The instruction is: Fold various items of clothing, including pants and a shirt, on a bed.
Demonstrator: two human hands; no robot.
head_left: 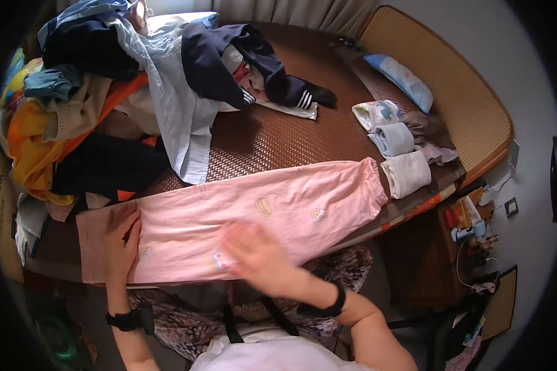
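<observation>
A pair of pink printed pyjama pants (260, 204) lies folded lengthwise across the near side of the bed. Its gathered elastic waistband (376, 185) points right, and the hems are at the left. My left hand (122, 232) rests on the fabric near the hem end, thumb apart from the fingers. Over the middle of the legs my right hand (255, 255) lies flat, blurred by motion, with nothing visible in its grasp. Small food and rainbow prints dot the cloth, which has light creases around both hands.
Loose clothes (102, 92) are heaped at the left, with a navy striped-cuff garment (241, 60) beyond. Right of the waistband sit folded garments (406, 174) on the woven mat (260, 143). A pillow (401, 81) leans near the rattan headboard (436, 79). A wooden nightstand (422, 259) stands at the right.
</observation>
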